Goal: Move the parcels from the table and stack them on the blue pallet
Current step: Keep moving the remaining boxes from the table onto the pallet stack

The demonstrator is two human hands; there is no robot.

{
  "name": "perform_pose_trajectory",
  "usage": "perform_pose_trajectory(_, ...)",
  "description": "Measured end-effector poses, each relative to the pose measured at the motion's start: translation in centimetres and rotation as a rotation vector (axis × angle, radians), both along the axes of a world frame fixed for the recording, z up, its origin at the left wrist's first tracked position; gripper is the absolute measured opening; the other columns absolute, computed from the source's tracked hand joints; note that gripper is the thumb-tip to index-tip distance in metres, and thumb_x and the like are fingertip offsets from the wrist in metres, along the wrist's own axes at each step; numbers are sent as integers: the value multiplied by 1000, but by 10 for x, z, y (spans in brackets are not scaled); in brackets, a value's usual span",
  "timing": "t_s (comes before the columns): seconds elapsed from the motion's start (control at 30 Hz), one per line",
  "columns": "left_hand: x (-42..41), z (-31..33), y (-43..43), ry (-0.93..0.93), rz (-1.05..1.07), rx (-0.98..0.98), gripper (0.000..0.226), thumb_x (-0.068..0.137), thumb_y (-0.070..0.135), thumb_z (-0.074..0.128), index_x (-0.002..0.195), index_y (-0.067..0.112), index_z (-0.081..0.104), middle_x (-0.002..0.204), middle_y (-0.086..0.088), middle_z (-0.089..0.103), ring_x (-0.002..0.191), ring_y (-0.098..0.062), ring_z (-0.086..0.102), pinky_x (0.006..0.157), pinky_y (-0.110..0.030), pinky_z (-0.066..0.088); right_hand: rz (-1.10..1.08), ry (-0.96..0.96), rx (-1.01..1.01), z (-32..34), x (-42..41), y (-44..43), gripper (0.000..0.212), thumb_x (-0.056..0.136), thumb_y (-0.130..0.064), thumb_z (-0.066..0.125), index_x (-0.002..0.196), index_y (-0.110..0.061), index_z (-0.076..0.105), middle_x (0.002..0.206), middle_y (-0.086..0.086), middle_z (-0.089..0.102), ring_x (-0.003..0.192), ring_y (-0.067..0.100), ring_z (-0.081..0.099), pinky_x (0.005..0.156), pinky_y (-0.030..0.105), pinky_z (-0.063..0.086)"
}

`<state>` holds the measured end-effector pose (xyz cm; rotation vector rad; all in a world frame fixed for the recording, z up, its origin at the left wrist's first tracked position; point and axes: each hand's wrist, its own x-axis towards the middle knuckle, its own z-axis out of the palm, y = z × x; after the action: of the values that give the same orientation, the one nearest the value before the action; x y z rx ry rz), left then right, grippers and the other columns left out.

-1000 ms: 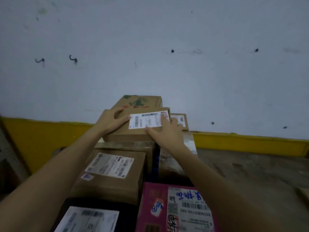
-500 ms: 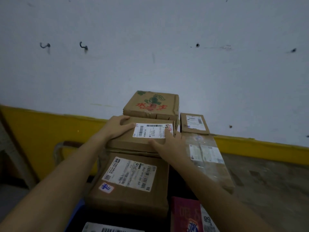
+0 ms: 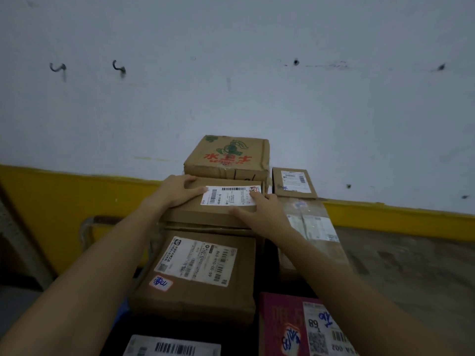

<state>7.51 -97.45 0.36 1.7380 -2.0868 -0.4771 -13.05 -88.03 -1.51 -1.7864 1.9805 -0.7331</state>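
Observation:
A flat brown parcel (image 3: 205,214) with a white barcode label lies on top of a stack of cardboard parcels. My left hand (image 3: 177,191) rests flat on its left top edge and my right hand (image 3: 259,211) lies on its right side, fingers over the label. Behind it stands a box with green and red print (image 3: 228,158). Below in front is a bigger brown box (image 3: 198,283) with a white label. A sliver of the blue pallet (image 3: 123,308) shows at the stack's lower left.
A small labelled box (image 3: 293,183) sits on a long taped parcel (image 3: 311,227) to the right. A red box (image 3: 280,327) and a dark parcel (image 3: 172,345) lie nearest me. A white wall with a yellow base band (image 3: 51,196) stands behind; concrete floor (image 3: 411,265) lies right.
The view has closed in and tipped down toward the stack. The flat parcel under my hands has come down onto the pile, and both hands stay on it.

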Motion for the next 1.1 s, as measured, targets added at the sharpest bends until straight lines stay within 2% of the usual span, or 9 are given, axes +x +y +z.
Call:
perform_pose_trajectory(0.23, -2, 7, 19, -21, 112, -146, 56, 86, 52, 53, 131, 20, 51, 133, -19, 49, 123, -37, 43, 99, -46, 38, 53, -4, -97, 10, -23, 12, 74, 78, -61, 55, 140, -26, 33, 140, 10, 36, 130, 27, 31, 101, 42, 34)
perform_pose_trajectory(0.37, -16, 17, 36, 29, 146, -230, 49, 86, 51, 50, 125, 22, 53, 128, -16, 52, 119, -33, 45, 96, -47, 43, 108, -27, -116, 12, -38, 24, 69, 81, -56, 56, 139, -27, 33, 138, 9, 39, 126, 28, 35, 101, 44, 37)
perform_pose_trajectory(0.5, -52, 29, 54, 59, 91, -319, 48, 87, 49, 51, 128, 23, 50, 125, -12, 55, 112, -29, 51, 89, -45, 47, 186, -24, -134, 13, -61, 36, 70, 83, -55, 54, 141, -25, 30, 143, 6, 38, 131, 27, 34, 104, 46, 36)
perform_pose_trajectory(0.6, -90, 36, 66, 118, 3, -394, 45, 88, 42, 55, 126, 19, 53, 123, -9, 59, 112, -27, 54, 90, -39, 44, 219, -1, -156, 13, -89, 47, 73, 85, -55, 52, 144, -23, 24, 149, 6, 31, 135, 26, 30, 108, 45, 31)
perform_pose_trajectory(0.7, -139, 41, 77, 174, -101, -370, 46, 88, 40, 56, 127, 16, 52, 124, -6, 59, 113, -23, 55, 94, -37, 43, 248, -27, -191, 9, -134, 62, 69, 86, -53, 51, 144, -23, 26, 148, 5, 33, 129, 23, 38, 103, 41, 37)
perform_pose_trajectory(0.8, -196, 41, 88, 191, -172, -362, 43, 89, 35, 55, 128, 16, 52, 118, -8, 62, 100, -19, 57, 86, -32, 45, 214, 32, -238, 3, -195, 79, 64, 87, -51, 51, 142, -24, 31, 137, 3, 44, 115, 16, 47, 89, 28, 39)
perform_pose_trajectory(0.93, -281, 35, 102, 207, -290, -300, 39, 90, 36, 54, 125, 18, 53, 111, -6, 62, 92, -15, 56, 80, -29, 44, 166, 81, -275, -7, -287, 110, 56, 87, -45, 54, 136, -22, 41, 128, 3, 52, 90, 7, 49, 78, 25, 39)
perform_pose_trajectory(1.0, -325, 29, 110, 216, -339, -272, 39, 91, 38, 53, 125, 20, 52, 109, -2, 60, 92, -15, 56, 78, -28, 45, 134, 83, -296, -13, -333, 129, 53, 87, -42, 56, 135, -21, 44, 126, 3, 53, 88, 7, 49, 76, 22, 38)
perform_pose_trajectory(1.1, -391, 15, 123, 230, -420, -217, 38, 92, 39, 51, 125, 21, 51, 109, 0, 59, 95, -15, 56, 77, -27, 45, 66, 87, -295, -23, -399, 159, 52, 88, -35, 58, 134, -16, 44, 129, 5, 52, 97, 8, 50, 81, 19, 36)
